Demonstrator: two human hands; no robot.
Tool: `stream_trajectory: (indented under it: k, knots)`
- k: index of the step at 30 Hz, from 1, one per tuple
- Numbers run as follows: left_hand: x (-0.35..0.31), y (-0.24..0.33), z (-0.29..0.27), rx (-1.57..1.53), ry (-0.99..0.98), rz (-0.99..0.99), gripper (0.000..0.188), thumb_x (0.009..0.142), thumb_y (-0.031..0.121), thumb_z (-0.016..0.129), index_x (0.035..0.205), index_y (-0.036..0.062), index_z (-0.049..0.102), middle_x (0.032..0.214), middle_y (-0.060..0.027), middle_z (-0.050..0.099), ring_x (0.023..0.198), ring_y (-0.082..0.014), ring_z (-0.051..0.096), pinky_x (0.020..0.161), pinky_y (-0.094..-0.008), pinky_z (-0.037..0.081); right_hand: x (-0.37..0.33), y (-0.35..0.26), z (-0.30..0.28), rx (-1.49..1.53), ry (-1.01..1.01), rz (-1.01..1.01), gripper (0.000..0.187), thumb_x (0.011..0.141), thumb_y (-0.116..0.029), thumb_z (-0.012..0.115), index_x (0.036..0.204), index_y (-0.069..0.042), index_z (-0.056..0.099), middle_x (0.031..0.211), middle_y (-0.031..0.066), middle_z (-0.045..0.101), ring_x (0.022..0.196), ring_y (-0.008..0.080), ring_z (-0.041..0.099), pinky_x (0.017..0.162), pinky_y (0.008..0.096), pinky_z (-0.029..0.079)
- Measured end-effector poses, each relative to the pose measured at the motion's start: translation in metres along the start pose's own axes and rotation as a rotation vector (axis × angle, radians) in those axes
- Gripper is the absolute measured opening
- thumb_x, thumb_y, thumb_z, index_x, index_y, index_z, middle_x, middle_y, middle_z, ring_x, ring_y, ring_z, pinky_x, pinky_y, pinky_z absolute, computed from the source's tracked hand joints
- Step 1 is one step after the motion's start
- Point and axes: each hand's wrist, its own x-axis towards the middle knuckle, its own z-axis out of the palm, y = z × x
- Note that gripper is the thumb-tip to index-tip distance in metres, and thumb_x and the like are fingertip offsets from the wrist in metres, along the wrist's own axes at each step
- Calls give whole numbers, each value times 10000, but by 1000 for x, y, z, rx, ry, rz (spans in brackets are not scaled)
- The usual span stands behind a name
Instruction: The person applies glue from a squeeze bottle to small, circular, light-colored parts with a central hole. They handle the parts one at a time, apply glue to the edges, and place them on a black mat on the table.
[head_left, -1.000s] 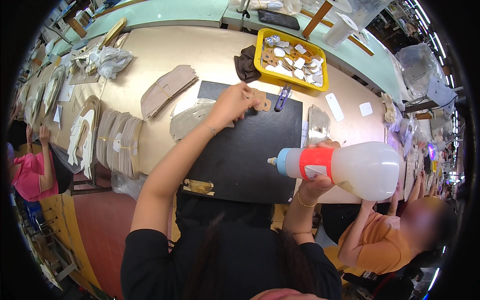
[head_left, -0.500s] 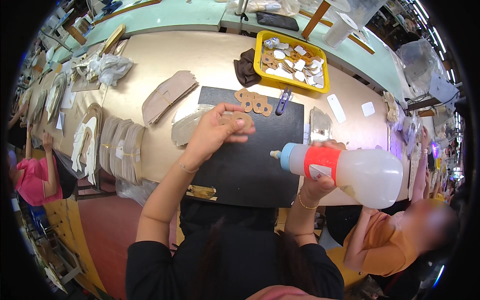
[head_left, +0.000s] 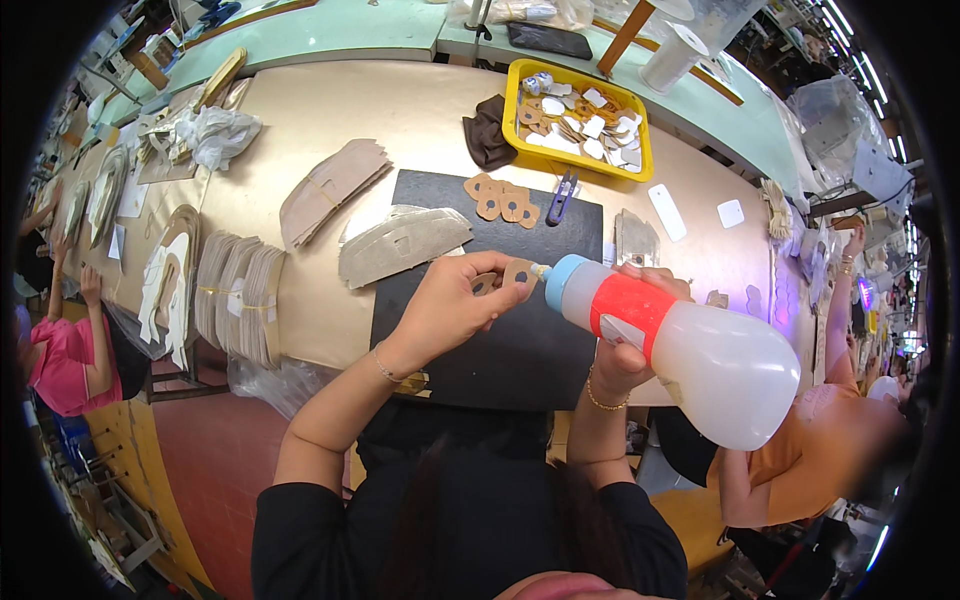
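left hand [head_left: 450, 302] has shifted to mid-frame, fingertips pinching a brown tab [head_left: 513, 270]; right hand [head_left: 622, 368] wraps fingers round the bottle [head_left: 725, 375], tilted so its nozzle [head_left: 541, 271] meets the tab, touching perhaps.

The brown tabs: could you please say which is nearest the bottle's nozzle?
The rightmost tab in the left hand, beside the nozzle; another sits deeper there, more lie on the black mat.

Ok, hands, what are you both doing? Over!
Left hand pinching brown pieces. Right hand holding squeeze bottle. Nozzle beside one piece, contact unclear. Nothing blocking.
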Motion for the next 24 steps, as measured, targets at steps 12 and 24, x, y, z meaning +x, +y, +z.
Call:
stream_trajectory:
  k: [12,24]
  knots:
    - [-7,2,3,15,10,26,249,919,206,561,1010,-15,629,625,23,542,482,-32,478,428,-177,351,2,2,-6,-42,83,18,854,692,-746,552,1042,32,521,915,137,598,837,235,598,728,333,511]
    - [-4,-4,2,67,191,197,230,867,164,624,998,-24,650,677,9,577,521,-25,462,454,-181,361,-8,1,-5,47,-106,-49,821,674,-730,605,1029,8,556,920,123,626,797,230,600,684,320,490]
